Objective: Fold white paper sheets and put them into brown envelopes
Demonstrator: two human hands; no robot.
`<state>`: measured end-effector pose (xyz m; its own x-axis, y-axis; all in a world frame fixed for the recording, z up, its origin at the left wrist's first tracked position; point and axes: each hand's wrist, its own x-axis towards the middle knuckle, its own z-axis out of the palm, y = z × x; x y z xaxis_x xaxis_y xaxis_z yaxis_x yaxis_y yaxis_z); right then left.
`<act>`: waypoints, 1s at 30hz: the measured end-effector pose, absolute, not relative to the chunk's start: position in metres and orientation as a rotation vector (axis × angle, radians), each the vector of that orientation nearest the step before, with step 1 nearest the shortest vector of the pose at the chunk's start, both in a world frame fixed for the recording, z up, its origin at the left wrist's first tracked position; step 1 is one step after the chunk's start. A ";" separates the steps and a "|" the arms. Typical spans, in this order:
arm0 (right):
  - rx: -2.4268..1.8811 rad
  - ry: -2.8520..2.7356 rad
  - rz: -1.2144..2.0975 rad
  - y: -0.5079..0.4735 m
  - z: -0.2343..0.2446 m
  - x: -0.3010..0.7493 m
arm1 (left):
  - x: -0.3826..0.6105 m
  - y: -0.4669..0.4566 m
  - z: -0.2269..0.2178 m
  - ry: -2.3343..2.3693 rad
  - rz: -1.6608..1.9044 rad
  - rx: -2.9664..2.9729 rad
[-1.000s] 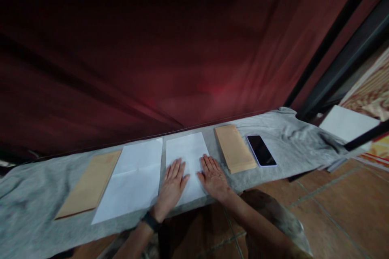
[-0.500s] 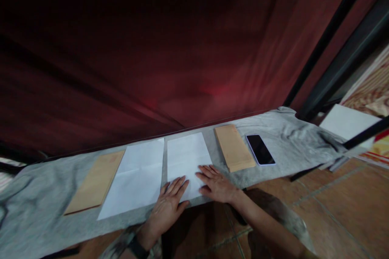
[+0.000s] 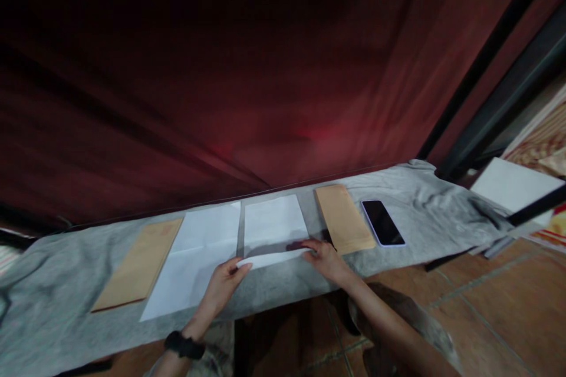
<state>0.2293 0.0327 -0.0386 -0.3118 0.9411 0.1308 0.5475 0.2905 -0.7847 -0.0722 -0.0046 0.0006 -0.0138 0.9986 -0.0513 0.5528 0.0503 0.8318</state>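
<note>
A white sheet of paper (image 3: 275, 218) lies in front of me, its near edge lifted and curled up off the cloth. My left hand (image 3: 224, 284) pinches the left end of that raised edge between thumb and fingers. At the right end, my right hand (image 3: 322, 259) is closed on the same edge. Left of it, a second white sheet (image 3: 201, 256) with a crease across its middle lies flat. A stack of brown envelopes (image 3: 344, 218) is just beyond my right hand. Another brown envelope stack (image 3: 137, 265) lies at the left.
A grey cloth (image 3: 48, 288) covers the narrow bench. A phone (image 3: 382, 222) with a dark screen lies right of the envelopes. A dark red curtain (image 3: 265, 100) hangs behind the bench. At the right are black poles (image 3: 481, 59) and a white board-like object (image 3: 513, 185).
Both hands were lying flat on the near part of the right-hand sheet. Now they grip its near edge at both ends and have raised it off the cloth.
</note>
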 end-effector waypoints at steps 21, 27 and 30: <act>-1.997 -1.957 0.418 0.070 -0.023 0.183 | -0.076 0.062 -0.025 2.017 0.940 1.488; -2.072 -2.030 0.290 0.076 -0.025 0.173 | -0.068 0.067 -0.014 2.288 0.538 1.563; -2.111 -2.047 0.260 0.080 -0.025 0.169 | -0.065 0.067 -0.004 2.344 0.455 1.566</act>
<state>0.1689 0.0796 -0.0249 0.0318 0.9995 0.0059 0.9664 -0.0293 -0.2555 -0.0651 0.0666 -0.0040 -0.3704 0.9269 -0.0604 0.8370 0.3612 0.4111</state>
